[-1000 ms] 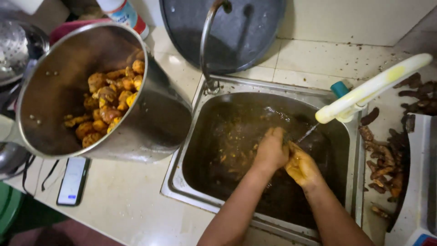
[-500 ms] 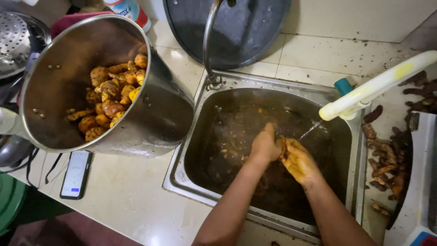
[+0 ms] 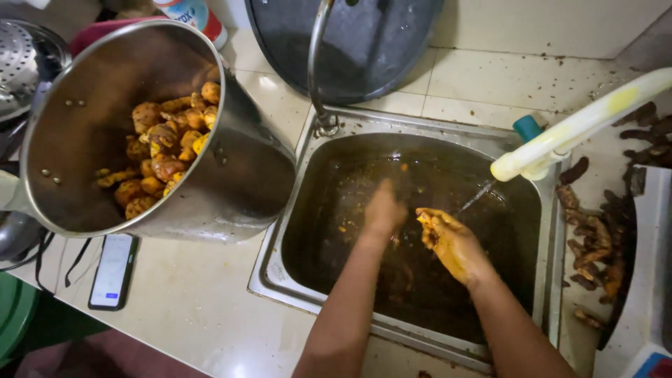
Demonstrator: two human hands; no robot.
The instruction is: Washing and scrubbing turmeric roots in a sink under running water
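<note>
Both my hands are down in a steel sink (image 3: 283,241) full of dark brown water. My left hand (image 3: 383,208) is blurred, fingers together, just above the water in the middle. My right hand (image 3: 451,241), stained yellow-orange, is curled beside it and seems to pinch a small orange piece at its fingertips. A thin jet of water from a white and yellow spout (image 3: 574,129) falls just right of my right hand. A big steel pot (image 3: 231,175) tilted on the counter at the left holds several peeled orange-yellow roots (image 3: 164,154).
Dark peelings (image 3: 595,238) lie along the sink's right rim. A curved metal tap (image 3: 315,63) rises behind the sink in front of a dark round lid (image 3: 378,42). A phone (image 3: 112,269) lies on the counter below the pot. A perforated steel strainer (image 3: 21,66) sits far left.
My hands have come apart: the left one slid left and lifted a little, the right one stayed under the water jet. The view has shifted slightly.
</note>
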